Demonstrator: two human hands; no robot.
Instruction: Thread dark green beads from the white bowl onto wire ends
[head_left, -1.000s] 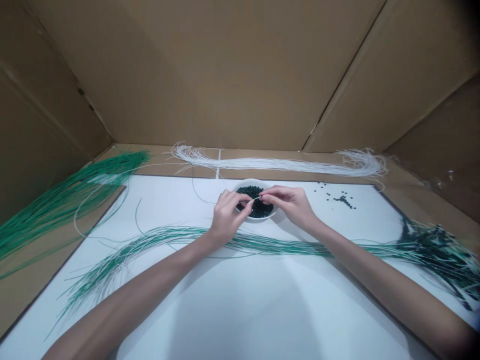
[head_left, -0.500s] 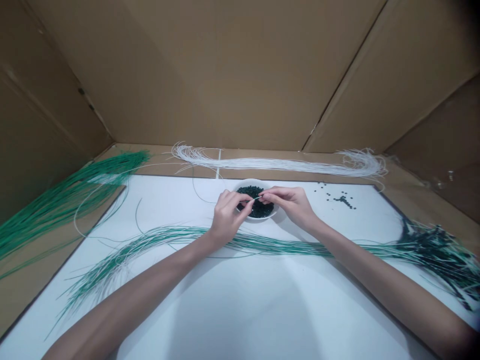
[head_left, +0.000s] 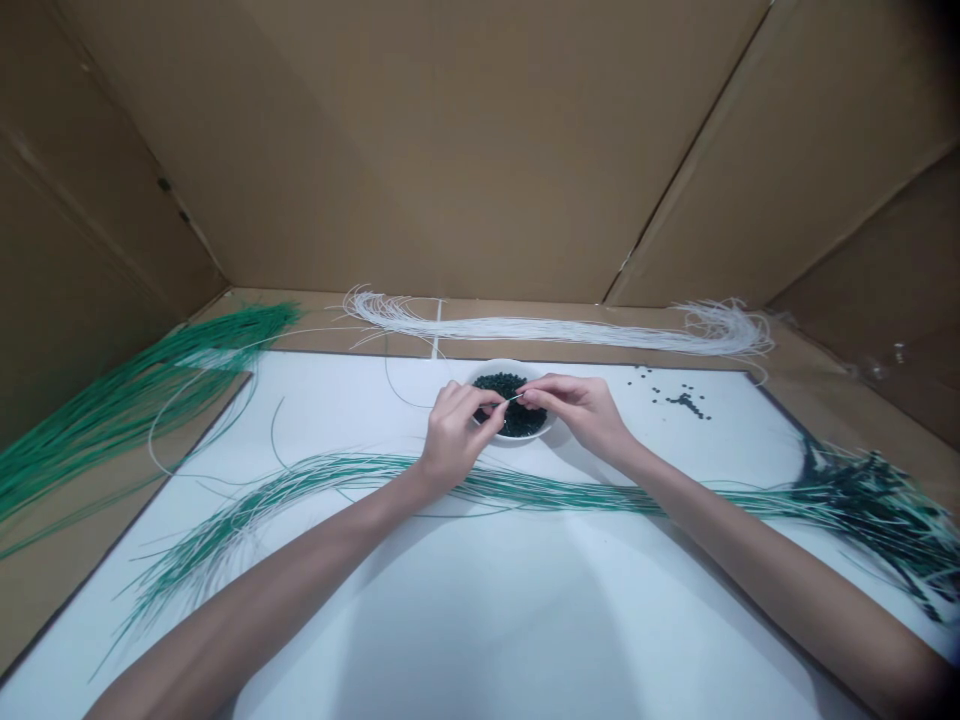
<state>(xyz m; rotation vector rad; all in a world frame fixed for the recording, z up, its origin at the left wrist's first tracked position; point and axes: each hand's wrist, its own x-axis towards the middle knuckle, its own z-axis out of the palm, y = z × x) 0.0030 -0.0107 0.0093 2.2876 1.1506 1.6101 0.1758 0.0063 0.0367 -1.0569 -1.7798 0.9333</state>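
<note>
Over a white bowl of small dark beads, my hands meet fingertip to fingertip. My left hand is closed in a pinch on a thin pale-green strand. From the other side, my right hand pinches the strand's far end; whether a bead sits between those fingers is too small to see. Beneath my left wrist and right forearm runs a long bundle of green and white strands. Dark pieces cluster at that bundle's right end.
Loose dark beads are scattered on the white board, right of the bowl. Behind it lies a bundle of white strands. Green strands spread over the left edge. Cardboard walls enclose the back and sides.
</note>
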